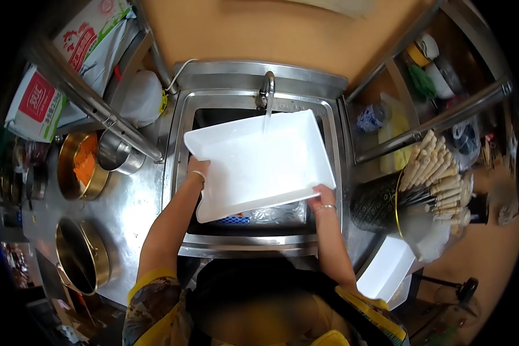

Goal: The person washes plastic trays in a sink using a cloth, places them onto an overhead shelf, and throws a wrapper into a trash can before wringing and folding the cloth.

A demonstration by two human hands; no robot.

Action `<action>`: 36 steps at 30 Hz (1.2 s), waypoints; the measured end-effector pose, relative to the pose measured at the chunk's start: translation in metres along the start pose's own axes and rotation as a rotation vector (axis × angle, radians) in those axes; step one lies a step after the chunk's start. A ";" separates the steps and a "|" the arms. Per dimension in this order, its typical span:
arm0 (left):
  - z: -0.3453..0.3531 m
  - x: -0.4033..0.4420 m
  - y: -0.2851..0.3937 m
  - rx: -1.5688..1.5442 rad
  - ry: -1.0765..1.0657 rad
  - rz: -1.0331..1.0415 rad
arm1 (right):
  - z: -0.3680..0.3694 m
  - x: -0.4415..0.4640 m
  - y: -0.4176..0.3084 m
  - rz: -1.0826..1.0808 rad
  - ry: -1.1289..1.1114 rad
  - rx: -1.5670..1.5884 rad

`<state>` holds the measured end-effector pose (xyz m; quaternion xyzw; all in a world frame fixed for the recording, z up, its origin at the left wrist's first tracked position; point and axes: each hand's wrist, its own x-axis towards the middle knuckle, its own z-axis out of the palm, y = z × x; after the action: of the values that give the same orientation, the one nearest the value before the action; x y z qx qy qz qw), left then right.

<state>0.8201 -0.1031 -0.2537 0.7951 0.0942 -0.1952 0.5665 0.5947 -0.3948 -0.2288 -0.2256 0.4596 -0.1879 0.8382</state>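
Observation:
A large white rectangular tray (259,164) is held tilted over the metal sink (181,115). My left hand (198,168) grips its left edge, with the fingers partly hidden behind the wall. At the lower right corner, my right hand (322,198) is closed on the rim. Water runs from the faucet (267,91) into the tray near its far edge. Beneath the tray, part of a blue patterned item (234,219) shows in the sink; most of it is covered.
On the left counter stand a brass-coloured pot with orange contents (69,173), a steel pot (120,153) and another brass-coloured pot (101,254). To the right, a black container (375,202) holds many wooden-handled utensils (429,164). A white bin (386,268) sits below it. Metal posts flank the sink.

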 end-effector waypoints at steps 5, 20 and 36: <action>0.069 0.052 -0.048 0.070 0.020 -0.084 | 0.016 -0.061 -0.021 -0.200 -0.069 -0.091; -0.033 -0.002 0.013 -0.476 -0.693 -0.438 | -0.026 -0.003 0.004 0.144 0.127 0.012; -0.149 -0.162 0.175 0.189 0.169 0.725 | 0.149 0.125 0.035 -0.932 -0.528 -1.403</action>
<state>0.7688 -0.0111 0.0071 0.8389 -0.1651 0.0763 0.5130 0.7894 -0.4006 -0.2631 -0.8887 0.1215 -0.1269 0.4234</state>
